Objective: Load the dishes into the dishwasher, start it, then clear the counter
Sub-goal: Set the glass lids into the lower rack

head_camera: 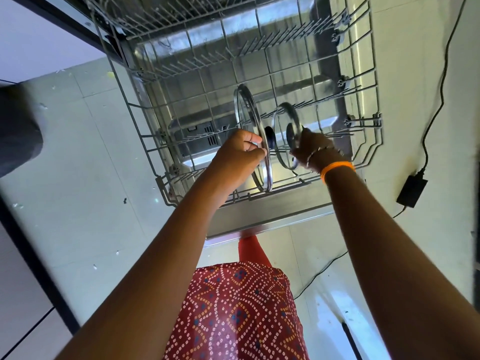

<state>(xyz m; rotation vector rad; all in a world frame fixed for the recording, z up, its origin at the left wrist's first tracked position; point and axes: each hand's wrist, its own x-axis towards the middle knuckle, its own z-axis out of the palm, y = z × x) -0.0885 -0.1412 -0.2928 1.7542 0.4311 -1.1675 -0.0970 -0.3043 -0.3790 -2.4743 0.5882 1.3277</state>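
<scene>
The dishwasher's lower wire rack (368, 105) is pulled out over the open door (272, 216). Two glass pot lids stand on edge in its front rows. My left hand (239, 152) pinches the steel rim of the larger lid (246, 110), whose black knob faces right. My right hand (314, 149), with an orange band at the wrist, grips the smaller lid (283, 120) by its right edge. Both lids are upright among the tines. The rest of the rack holds no dishes.
The upper rack (181, 14) sits above at the top of view. A black power adapter (411, 190) and its cable lie on the pale floor tiles to the right. A dark rounded object (18, 131) stands at the far left. Small scraps dot the floor.
</scene>
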